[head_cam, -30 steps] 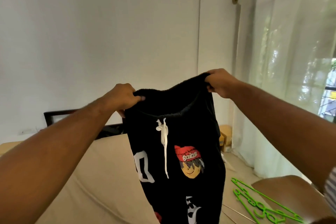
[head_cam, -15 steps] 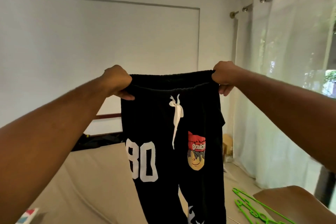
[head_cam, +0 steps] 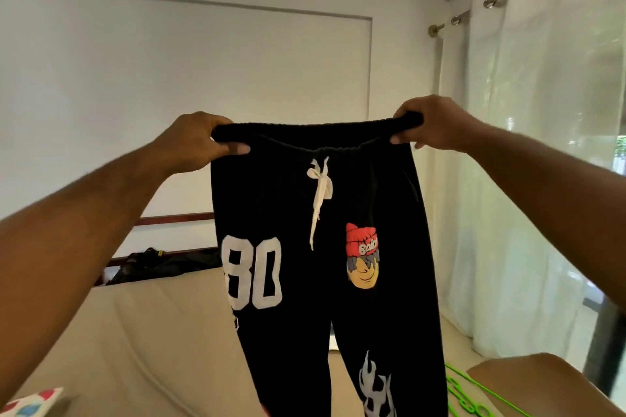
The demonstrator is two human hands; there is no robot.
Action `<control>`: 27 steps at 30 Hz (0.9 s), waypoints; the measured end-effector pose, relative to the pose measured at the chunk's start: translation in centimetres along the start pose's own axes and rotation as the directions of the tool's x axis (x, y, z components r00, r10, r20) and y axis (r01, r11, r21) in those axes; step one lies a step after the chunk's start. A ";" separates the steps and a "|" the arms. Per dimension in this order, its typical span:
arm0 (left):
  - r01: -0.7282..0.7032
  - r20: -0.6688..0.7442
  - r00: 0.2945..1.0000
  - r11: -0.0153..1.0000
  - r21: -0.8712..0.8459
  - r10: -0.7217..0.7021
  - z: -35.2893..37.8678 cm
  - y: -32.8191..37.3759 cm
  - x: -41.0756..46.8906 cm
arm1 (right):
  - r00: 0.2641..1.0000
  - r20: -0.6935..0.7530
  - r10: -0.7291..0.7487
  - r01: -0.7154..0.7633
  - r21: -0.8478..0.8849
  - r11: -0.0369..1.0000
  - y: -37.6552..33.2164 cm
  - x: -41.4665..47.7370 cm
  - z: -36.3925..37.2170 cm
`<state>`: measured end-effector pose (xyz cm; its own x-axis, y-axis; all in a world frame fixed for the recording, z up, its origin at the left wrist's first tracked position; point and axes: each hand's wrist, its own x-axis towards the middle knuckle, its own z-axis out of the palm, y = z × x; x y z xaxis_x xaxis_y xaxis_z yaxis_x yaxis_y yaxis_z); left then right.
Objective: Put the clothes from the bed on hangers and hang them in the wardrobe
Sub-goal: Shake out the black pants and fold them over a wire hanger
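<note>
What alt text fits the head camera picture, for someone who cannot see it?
A left hand and a right hand hold black trousers up by the waistband, with a white 80 and a cartoon face on the front. Behind are a beige bed, green hangers at lower right and white curtains.

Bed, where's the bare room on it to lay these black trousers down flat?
The beige bed is bare left of the hanging black trousers, between the dark clothes heap at its far edge and the coloured card at the near left corner. Right of the trousers is crowded: green hangers lie beside brown furniture.
</note>
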<state>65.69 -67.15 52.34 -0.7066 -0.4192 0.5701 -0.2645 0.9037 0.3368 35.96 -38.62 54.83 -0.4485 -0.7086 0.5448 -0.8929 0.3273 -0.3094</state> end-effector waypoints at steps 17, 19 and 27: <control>0.404 0.024 0.897 0.796 -0.452 -0.442 3.9 2.8 4.3 | 0.920 0.113 0.377 -0.343 0.698 0.629 4.3 4.3 3.3; 0.416 -0.075 0.856 0.767 -0.489 -0.512 5.8 4.0 5.1 | 0.899 0.034 0.437 -0.335 0.695 0.636 3.3 5.0 4.7; 0.297 -0.012 0.934 0.796 -0.527 -0.356 9.3 10.6 5.8 | 0.973 0.035 0.228 -0.195 0.656 0.729 -1.3 4.6 6.8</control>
<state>52.72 -59.18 52.23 -0.5586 -0.7143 0.4216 -0.0740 0.5492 0.8324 35.34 -46.52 52.39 -0.6388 -0.6364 0.4324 -0.5372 -0.0333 -0.8428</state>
